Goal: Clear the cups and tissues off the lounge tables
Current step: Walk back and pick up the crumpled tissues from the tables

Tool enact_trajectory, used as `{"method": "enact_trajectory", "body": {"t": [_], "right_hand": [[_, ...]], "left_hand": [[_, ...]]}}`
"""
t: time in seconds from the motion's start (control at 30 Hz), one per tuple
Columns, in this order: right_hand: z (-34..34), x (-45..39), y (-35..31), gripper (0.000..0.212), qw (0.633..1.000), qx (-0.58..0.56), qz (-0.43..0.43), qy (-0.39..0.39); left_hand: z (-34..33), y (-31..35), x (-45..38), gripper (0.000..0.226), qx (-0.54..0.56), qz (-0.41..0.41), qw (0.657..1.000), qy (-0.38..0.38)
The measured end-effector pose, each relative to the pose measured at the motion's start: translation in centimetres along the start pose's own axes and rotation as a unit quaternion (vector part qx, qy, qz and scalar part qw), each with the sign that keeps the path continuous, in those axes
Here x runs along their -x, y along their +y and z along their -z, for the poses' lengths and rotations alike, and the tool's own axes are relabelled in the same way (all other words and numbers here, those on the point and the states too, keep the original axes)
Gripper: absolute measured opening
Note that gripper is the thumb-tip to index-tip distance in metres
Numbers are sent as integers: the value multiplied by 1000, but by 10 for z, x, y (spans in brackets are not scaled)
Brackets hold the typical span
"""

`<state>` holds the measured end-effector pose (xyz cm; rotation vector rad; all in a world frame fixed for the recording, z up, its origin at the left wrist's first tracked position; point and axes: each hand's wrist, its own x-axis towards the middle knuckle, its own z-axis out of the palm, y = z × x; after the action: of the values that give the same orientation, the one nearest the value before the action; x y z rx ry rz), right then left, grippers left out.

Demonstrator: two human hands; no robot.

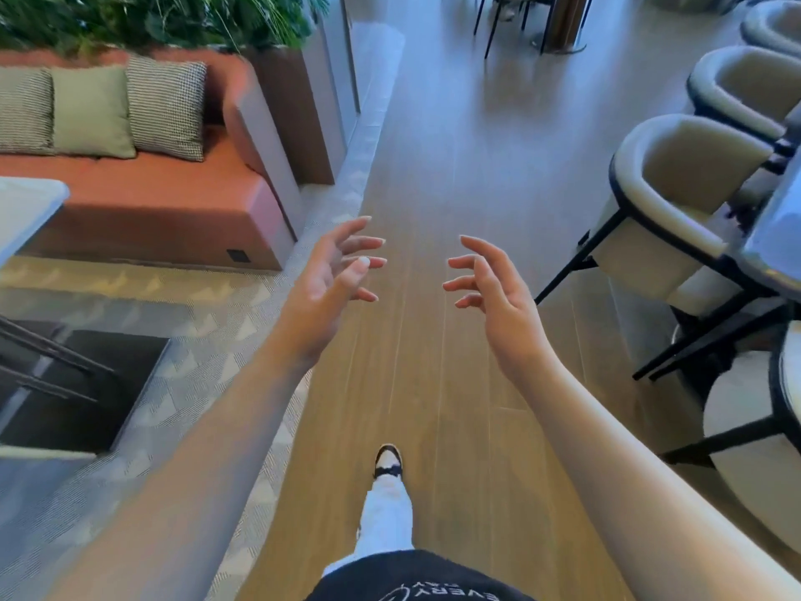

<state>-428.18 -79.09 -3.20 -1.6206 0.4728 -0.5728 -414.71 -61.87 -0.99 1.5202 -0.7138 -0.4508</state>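
- I walk the brown plank floor [433, 167] between the terracotta cushioned sofa [143, 197] and cream tub chairs [676, 201], heading for a table
- My left hand [329, 275] and right hand [494, 288] hang empty, fingers spread
- No cups or tissues in view; next I must find them

You have a single view, worn on your head, wide-angle, looking forward and steeply down along a wooden floor [433, 167] aisle. Your own forearms, left hand [329, 275] and right hand [494, 292] fill the near middle, close to the lens, with one shoe [389, 461] below. The frame's left edge takes in a terracotta sofa [143, 188]; the right edge takes in cream chairs [676, 197]. Straight lines bow outward near the corners.
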Motion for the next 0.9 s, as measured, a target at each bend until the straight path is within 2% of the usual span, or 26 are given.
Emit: {"method": "enact_trajectory", "body": {"t": [0.43,0.77,0.9], "right_hand": [[-26,-250,15,31,999,-2,-28,44],[15,-453,56,28,999,3,-28,39],[39,-542,62,25,999,-13,-23,32]], "left_hand": [[53,-54,-279,42,19,2,999,-37],[7,-99,-465,49,5,20,998,-58],[-18,-105,-548,45,11,32,999,-43]]}}
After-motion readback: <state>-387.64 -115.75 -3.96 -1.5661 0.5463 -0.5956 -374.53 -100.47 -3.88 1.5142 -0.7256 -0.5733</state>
